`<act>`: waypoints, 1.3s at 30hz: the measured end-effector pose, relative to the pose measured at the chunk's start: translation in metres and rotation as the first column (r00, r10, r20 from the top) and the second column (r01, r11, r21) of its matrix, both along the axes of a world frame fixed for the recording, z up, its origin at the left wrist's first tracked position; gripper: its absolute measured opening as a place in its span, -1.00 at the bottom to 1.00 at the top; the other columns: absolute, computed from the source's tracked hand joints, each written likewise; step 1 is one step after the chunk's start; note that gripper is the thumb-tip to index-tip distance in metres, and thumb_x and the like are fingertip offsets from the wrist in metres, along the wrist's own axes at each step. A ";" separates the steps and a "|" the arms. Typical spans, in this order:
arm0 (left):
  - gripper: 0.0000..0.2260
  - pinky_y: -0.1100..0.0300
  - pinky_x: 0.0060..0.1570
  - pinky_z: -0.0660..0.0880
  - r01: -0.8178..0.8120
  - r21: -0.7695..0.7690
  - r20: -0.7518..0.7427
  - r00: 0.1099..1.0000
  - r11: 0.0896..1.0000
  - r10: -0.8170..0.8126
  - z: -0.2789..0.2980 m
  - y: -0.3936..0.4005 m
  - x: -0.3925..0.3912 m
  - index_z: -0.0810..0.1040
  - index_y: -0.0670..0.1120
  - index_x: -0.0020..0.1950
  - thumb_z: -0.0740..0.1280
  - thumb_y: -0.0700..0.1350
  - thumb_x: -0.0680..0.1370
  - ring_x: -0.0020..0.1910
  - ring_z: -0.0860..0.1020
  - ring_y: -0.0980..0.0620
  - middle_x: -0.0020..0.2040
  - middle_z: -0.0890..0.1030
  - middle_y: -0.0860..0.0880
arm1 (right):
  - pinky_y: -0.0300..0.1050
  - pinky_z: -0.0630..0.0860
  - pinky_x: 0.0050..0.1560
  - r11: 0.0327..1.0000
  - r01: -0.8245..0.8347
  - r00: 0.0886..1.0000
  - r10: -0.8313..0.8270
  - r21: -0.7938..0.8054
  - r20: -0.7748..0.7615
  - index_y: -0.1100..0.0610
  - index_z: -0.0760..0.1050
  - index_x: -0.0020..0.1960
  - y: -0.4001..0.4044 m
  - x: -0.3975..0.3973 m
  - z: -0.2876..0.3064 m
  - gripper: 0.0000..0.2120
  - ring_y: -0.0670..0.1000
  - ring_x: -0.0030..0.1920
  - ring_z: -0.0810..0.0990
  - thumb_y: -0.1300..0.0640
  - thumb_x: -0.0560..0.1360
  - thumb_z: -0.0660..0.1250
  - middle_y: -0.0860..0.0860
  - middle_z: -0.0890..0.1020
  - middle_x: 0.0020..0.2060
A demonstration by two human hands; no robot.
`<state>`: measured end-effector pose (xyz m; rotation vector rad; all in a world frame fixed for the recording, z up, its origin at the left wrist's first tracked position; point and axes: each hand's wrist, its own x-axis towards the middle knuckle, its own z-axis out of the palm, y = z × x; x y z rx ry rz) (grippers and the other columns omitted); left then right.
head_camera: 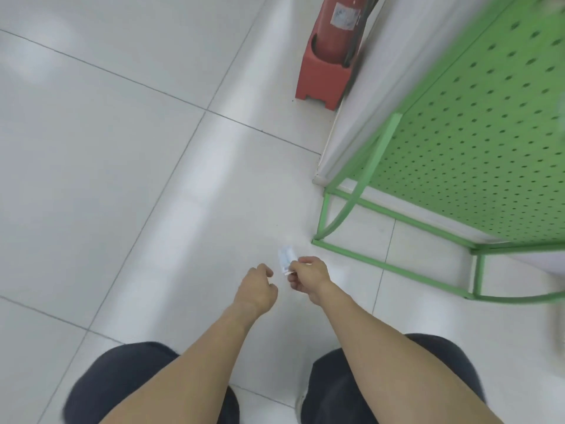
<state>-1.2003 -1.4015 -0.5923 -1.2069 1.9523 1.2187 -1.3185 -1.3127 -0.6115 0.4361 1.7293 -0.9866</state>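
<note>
Findings, left to right. We record a pale tiled floor (91, 148) with dark grout lines, filling the view from 7 to 11 o'clock. At 7 o'clock the left knee (131, 387), in dark cloth, shows under the left forearm.

Just below centre, at 6 o'clock, the left hand (258, 289) is held out over the floor with its back to the camera. Its fingers are curled in on the palm, and we see nothing in them.

The slip (286, 260), a small white piece with faint print too blurred to read, lies at 1 o'clock from the left hand, near it but apart. The right hand (308, 278) pinches the slip's lower end between thumb and fingertips, and the free end points to 11 o'clock. The slip is in the air, clear of the floor.

The right knee (333, 393) sits at 5 o'clock.

At 1 o'clock a red extinguisher (333, 32) stands in a red stand (321, 81) on the floor, just beside a white wall (385, 96).

From 2 to 4 o'clock a green pegboard rack (489, 133) stands on a bar frame, with its nearest foot at 2 o'clock from the right hand.
</note>
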 end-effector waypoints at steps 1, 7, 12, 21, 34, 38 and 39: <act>-0.60 0.07 0.19 0.48 0.048 -0.015 0.000 0.999 0.999 -0.048 0.031 0.000 0.003 0.36 -0.09 0.43 0.25 -0.20 0.59 0.26 0.48 -0.09 0.33 0.43 -0.10 | -0.14 0.49 -0.36 1.000 0.004 0.999 -0.003 -0.029 0.037 0.18 0.45 -0.11 0.000 -0.002 0.039 -0.92 0.03 -0.43 0.44 0.33 0.48 0.30 0.16 0.53 -0.32; -0.41 0.00 0.32 0.40 0.060 -0.067 -0.178 0.982 0.996 -0.071 0.255 0.002 0.018 0.30 -0.01 0.53 0.40 -0.17 0.52 0.40 0.37 -0.09 0.46 0.35 -0.04 | -0.16 0.46 -0.32 0.969 0.114 0.970 -0.060 -0.221 0.237 0.23 0.53 -0.14 0.013 0.002 0.302 -0.91 0.02 -0.41 0.45 0.28 0.54 0.31 0.09 0.50 -0.41; -0.77 0.14 0.18 0.44 -0.131 -0.071 -0.433 0.897 0.989 0.088 0.444 0.008 0.012 0.58 -0.07 0.20 0.40 -0.08 0.57 0.16 0.53 0.02 0.15 0.57 0.06 | -0.19 0.52 -0.28 0.883 0.278 0.944 -0.178 -0.379 0.277 0.24 0.55 -0.07 0.023 0.006 0.509 -0.90 -0.01 -0.38 0.51 0.22 0.56 0.30 0.10 0.52 -0.33; -0.95 0.02 0.00 0.57 -0.109 0.187 -0.706 0.676 0.976 0.211 0.657 0.032 -0.041 0.60 -0.06 0.02 0.35 -0.17 0.62 -0.05 0.67 -0.09 -0.10 0.71 -0.08 | -0.10 0.31 -0.37 0.851 -0.084 0.896 -0.163 -0.518 -0.414 0.15 0.62 -0.04 0.053 -0.029 0.725 -0.76 0.03 -0.47 0.34 0.02 0.42 0.53 0.05 0.41 -0.47; -0.89 0.23 0.00 0.55 -0.105 0.224 -0.895 0.371 0.969 0.247 0.778 0.077 -0.120 0.66 -0.12 0.02 0.34 -0.15 0.63 -0.08 0.63 0.06 -0.06 0.71 -0.13 | 0.06 0.52 -0.17 0.716 -0.262 0.350 -0.555 -0.648 -0.755 -0.06 0.62 0.01 0.090 -0.085 0.839 -0.89 0.09 -0.21 0.55 0.15 0.60 0.39 0.24 0.65 -0.16; -0.84 0.23 0.03 0.55 -0.137 0.233 -0.923 0.281 0.963 0.264 0.796 0.086 -0.147 0.63 -0.23 0.11 0.30 -0.19 0.66 -0.04 0.62 0.04 0.00 0.70 -0.20 | -0.22 0.45 -0.27 0.682 -0.271 0.226 -0.642 -0.680 -0.733 0.02 0.60 0.03 0.086 -0.108 0.863 -0.89 -0.13 -0.32 0.50 0.22 0.59 0.38 -0.04 0.66 -0.25; -0.84 0.25 0.03 0.55 -0.141 0.230 -0.926 0.272 0.963 0.261 0.800 0.088 -0.153 0.63 -0.24 0.12 0.29 -0.21 0.66 -0.03 0.63 0.07 0.00 0.71 -0.16 | -0.29 0.43 -0.29 0.682 -0.272 0.207 -0.647 -0.679 -0.734 0.04 0.59 0.03 0.085 -0.113 0.867 -0.89 -0.19 -0.35 0.50 0.23 0.59 0.38 -0.12 0.64 -0.28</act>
